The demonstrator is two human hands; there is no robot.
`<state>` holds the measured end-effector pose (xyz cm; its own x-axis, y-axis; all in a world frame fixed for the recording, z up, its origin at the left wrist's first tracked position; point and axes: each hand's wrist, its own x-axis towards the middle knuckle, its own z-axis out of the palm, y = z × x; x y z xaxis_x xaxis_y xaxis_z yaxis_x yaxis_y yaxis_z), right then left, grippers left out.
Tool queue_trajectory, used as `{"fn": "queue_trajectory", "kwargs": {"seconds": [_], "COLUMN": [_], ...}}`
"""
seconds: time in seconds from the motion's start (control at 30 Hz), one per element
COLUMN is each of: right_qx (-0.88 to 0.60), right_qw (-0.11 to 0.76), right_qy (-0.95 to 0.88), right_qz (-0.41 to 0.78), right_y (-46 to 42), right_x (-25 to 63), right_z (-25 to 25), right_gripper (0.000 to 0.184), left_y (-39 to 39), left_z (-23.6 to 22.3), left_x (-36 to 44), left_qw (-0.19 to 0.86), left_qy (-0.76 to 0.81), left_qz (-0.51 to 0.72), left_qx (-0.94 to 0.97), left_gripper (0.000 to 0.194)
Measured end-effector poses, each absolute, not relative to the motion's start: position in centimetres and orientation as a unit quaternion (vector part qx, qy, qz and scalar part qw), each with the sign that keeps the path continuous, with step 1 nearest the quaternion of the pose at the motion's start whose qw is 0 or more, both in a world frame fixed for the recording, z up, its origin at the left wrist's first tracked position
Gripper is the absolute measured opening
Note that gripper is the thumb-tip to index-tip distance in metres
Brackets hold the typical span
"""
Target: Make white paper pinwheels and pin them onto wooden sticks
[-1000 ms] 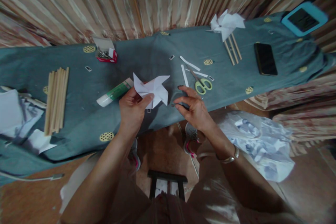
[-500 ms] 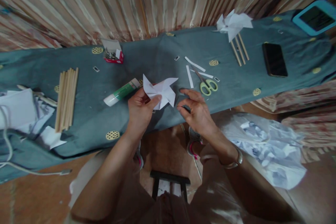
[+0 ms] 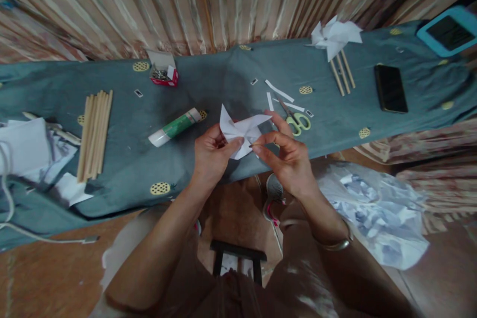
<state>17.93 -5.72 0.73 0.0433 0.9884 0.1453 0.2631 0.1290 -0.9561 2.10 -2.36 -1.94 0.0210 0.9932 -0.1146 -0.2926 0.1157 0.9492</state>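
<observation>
A white paper pinwheel (image 3: 248,125) is pinched by my left hand (image 3: 213,151), its thumb on the front near the folded middle. At the pinwheel's lower right, the thumb and index fingertips of my right hand (image 3: 288,156) come together. Whatever small thing they pinch is too small to make out. Left of my hands a green and white glue stick (image 3: 175,126) lies on the cloth. Green-handled scissors (image 3: 296,121) rest just beyond my right hand, among narrow white paper strips (image 3: 279,91).
A red box (image 3: 164,77) of small metal pieces stands open at the back. Wooden sticks (image 3: 95,136) and white papers (image 3: 26,146) lie left. Finished pinwheels (image 3: 335,37) on sticks, a phone (image 3: 391,88) and a blue-framed device (image 3: 449,32) lie right. A plastic bag (image 3: 376,213) holds paper scraps below.
My right hand has moved left to the pinwheel, its fingertips now at the paper's lower right. The pinwheel stays in my left hand. The view has shifted slightly.
</observation>
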Motion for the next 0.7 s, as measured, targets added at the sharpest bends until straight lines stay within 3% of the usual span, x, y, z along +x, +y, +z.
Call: {"fn": "queue_trajectory", "kwargs": {"seconds": [0.7], "right_qx": [-0.56], "right_qw": [0.468], "right_qy": [-0.581], "right_qz": [0.36], "right_y": [-5.65], "right_x": [17.65], "right_z": [0.91], "right_gripper": [0.004], "left_y": [-3.12], "left_z": [-1.45], "left_x": [2.58], "left_qw": [0.611], "left_qy": [0.437], "left_qz": [0.53], "left_qx": [0.394], "left_gripper": [0.034]}}
